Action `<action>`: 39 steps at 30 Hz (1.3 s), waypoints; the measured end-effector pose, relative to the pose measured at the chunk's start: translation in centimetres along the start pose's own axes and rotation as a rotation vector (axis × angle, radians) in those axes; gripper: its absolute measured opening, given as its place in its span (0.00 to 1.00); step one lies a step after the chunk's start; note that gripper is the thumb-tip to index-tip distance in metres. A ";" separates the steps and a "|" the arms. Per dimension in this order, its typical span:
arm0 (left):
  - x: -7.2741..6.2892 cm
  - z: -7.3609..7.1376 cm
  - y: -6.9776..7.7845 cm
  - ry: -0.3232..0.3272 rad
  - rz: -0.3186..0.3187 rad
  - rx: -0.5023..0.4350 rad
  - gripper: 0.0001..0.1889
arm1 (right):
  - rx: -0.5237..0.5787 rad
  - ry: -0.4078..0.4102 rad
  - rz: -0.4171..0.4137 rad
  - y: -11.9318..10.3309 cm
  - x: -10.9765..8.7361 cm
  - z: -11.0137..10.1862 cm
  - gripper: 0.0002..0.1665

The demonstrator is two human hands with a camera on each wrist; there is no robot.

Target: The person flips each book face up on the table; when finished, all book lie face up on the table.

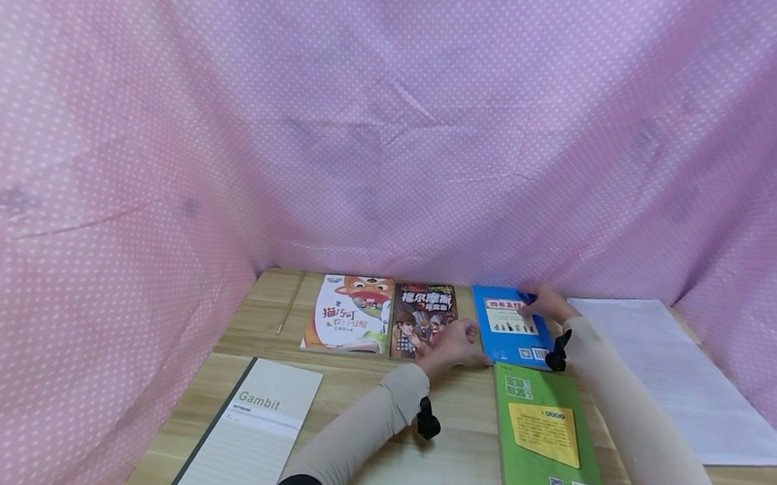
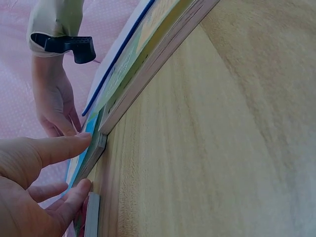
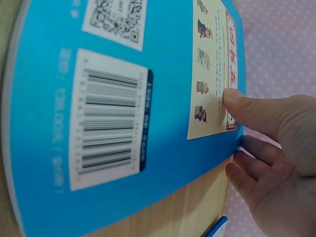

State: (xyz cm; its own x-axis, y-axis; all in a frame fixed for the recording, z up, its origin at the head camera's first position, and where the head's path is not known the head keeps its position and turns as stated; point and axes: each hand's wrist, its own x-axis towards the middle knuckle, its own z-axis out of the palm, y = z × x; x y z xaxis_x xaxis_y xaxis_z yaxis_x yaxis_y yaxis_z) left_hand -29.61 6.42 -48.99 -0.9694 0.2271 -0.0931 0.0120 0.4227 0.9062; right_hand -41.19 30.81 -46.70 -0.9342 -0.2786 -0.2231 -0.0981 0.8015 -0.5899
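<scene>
A blue book (image 1: 503,327) with a barcode lies at the back right. My right hand (image 1: 551,305) holds its right edge; in the right wrist view the thumb (image 3: 252,111) presses on the cover while the fingers (image 3: 254,158) lie at and under the edge. My left hand (image 1: 450,346) is at the lower left corner of the same book, with thumb (image 2: 64,148) and fingers (image 2: 69,205) spread around that corner. Beneath the left hand lies a dark comic-style book (image 1: 418,312), partly covered. A green book (image 1: 543,437) sits just in front of the blue one.
A white picture book (image 1: 349,313) lies left of the dark book, with a thin stick (image 1: 290,303) beyond it. At the front left is a Gambit notebook (image 1: 250,424). A white sheet-like folder (image 1: 675,378) covers the table's right side. Pink dotted cloth (image 1: 393,127) hangs behind.
</scene>
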 end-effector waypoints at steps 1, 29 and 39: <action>0.0 0.0 0.0 0.003 -0.001 -0.006 0.36 | 0.008 0.000 0.007 0.0 0.0 0.1 0.44; -0.1 -0.4 -0.4 -0.037 0.065 0.020 0.39 | 0.004 0.047 -0.023 -0.2 -1.0 0.4 0.38; -0.3 -0.5 -0.3 -0.047 0.059 0.028 0.39 | -0.036 0.051 -0.022 0.0 -0.9 0.8 0.39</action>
State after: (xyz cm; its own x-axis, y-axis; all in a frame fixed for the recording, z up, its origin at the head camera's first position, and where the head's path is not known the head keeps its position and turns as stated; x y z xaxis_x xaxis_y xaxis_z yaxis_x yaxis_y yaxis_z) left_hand -29.39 5.82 -49.02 -0.9544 0.2926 -0.0593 0.0765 0.4314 0.8989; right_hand -40.09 30.63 -47.13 -0.9477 -0.2702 -0.1699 -0.1306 0.8140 -0.5660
